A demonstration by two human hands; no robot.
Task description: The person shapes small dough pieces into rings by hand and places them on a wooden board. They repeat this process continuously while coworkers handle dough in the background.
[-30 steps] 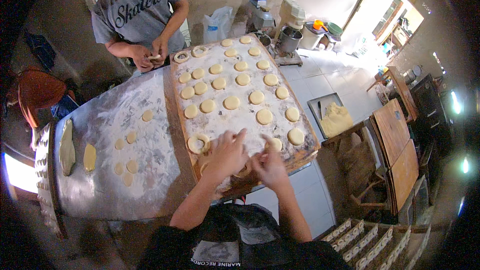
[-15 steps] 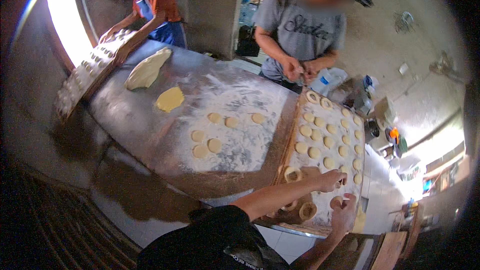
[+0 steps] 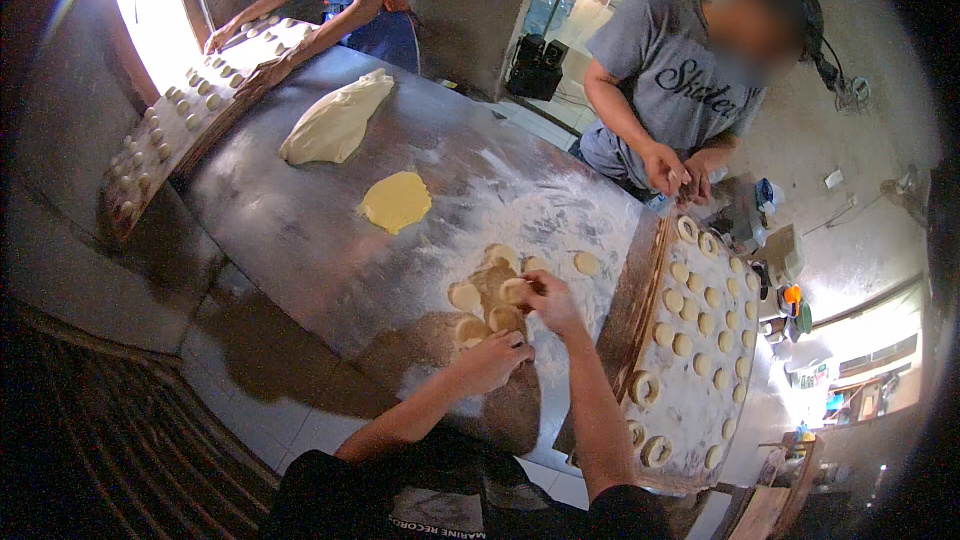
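Note:
Over the floured part of the metal table, my right hand (image 3: 552,302) pinches a pale dough round (image 3: 513,290) at its edge. Just nearer to me is my left hand (image 3: 496,360), its fingers curled and pressed together; whether anything is between the fingertips is hidden. A dough round (image 3: 505,318) lies right beyond the left hand, and another dough disc (image 3: 469,329) is to its left. Several more lie around them, among them a dough piece (image 3: 464,295) and a separate dough disc (image 3: 585,263) farther right.
A floured board (image 3: 690,410) at the right carries several dough rounds and a few dough rings (image 3: 646,387). A yellow flattened dough (image 3: 396,202) and a large pale dough slab (image 3: 340,122) lie farther back. Two people stand across, one beside another loaded board (image 3: 190,110).
Both my hands have moved left from the board to the dough rounds on the floured table. The right hand now holds one there. The view has shifted too.

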